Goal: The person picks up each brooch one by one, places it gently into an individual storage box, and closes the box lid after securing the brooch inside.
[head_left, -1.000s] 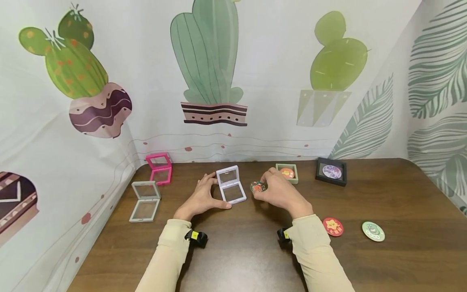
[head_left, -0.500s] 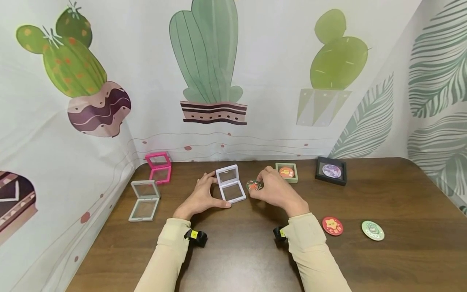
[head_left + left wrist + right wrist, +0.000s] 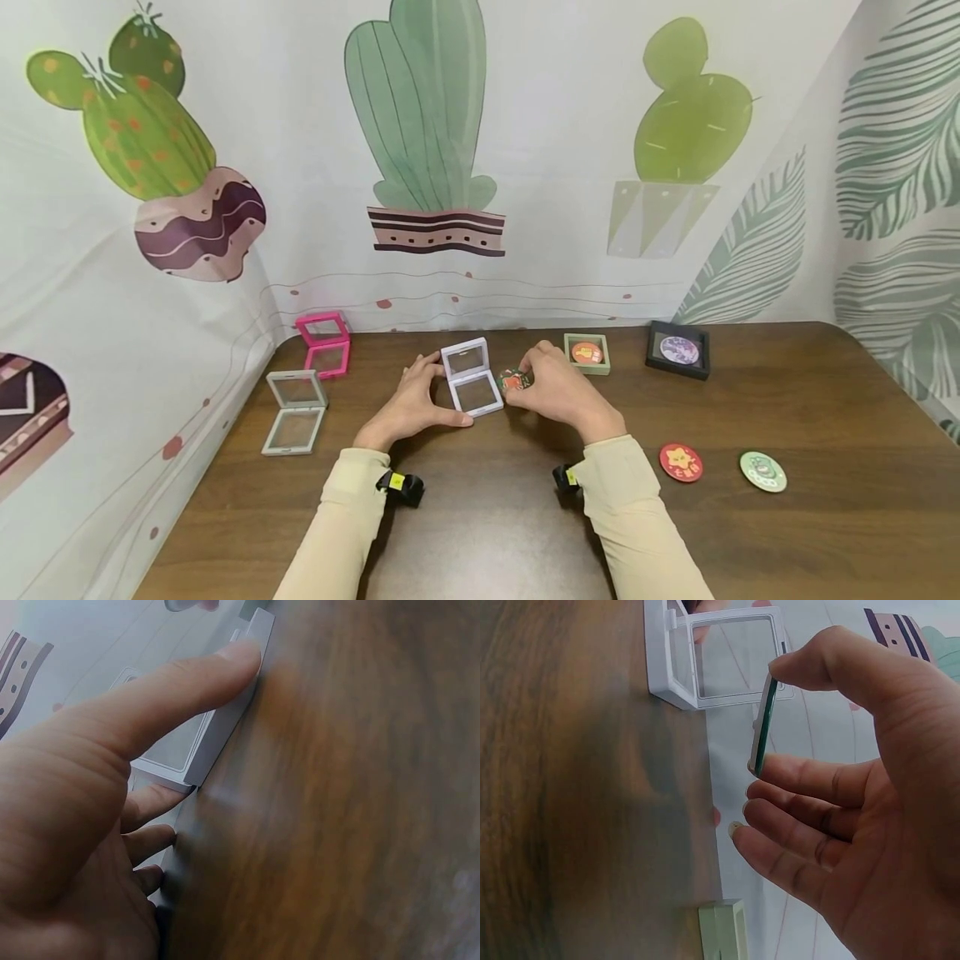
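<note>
A white hinged display frame [image 3: 486, 409] stands on the table with its clear-windowed lid raised. My left hand [image 3: 412, 404] holds it, thumb [image 3: 240, 664] on the front edge and fingers behind the far side. To its right, my right hand [image 3: 562, 387] pinches a round dark-green badge [image 3: 513, 381] with a red-orange picture, between thumb and index finger. In the right wrist view the badge [image 3: 763, 727] is seen edge-on, above the table and close beside the frame. The other right fingers are loosely bent.
A pink open frame [image 3: 327, 358] and a grey open frame [image 3: 294, 451] stand at left. Behind my right hand are a green frame [image 3: 607, 360] with an orange badge and a black frame [image 3: 678, 373] with a purple disc. Red [image 3: 681, 462] and green [image 3: 763, 472] badges lie at right.
My right hand has moved left with the badge, bringing it close to the white frame's right side. The left hand and the frame have stayed in place.
</note>
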The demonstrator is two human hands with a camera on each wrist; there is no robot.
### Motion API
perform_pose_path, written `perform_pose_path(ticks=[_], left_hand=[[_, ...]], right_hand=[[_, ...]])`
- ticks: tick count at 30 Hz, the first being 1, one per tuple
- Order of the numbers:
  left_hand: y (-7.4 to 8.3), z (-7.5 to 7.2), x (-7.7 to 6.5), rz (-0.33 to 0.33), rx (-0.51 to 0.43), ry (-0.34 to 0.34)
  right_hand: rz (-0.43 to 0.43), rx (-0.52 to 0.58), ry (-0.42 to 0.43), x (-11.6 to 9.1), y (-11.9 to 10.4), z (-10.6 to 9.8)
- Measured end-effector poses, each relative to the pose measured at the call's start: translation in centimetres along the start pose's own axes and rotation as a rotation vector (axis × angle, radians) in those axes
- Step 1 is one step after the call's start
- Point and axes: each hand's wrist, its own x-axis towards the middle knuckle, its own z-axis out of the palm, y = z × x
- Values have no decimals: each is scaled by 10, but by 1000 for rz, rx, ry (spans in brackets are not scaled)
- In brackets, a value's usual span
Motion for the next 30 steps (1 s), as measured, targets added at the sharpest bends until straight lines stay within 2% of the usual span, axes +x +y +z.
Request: perform_pose_path(ticks=[6, 10, 18, 25, 30], left_hand=[[-1, 0, -1, 14, 11, 9], [0, -1, -1, -3, 12, 1], [-4, 0, -1, 16, 15, 13], [-4, 1, 0, 7, 6, -4], [-2, 1, 0, 32, 11, 12]], right_hand=[[-9, 25, -6, 3, -3, 5], [-5, 38, -14, 4, -4, 7], [-10, 70, 35, 10, -9, 12], [-8, 85, 36, 12, -17, 17], [-14, 92, 66, 15, -14, 23]])
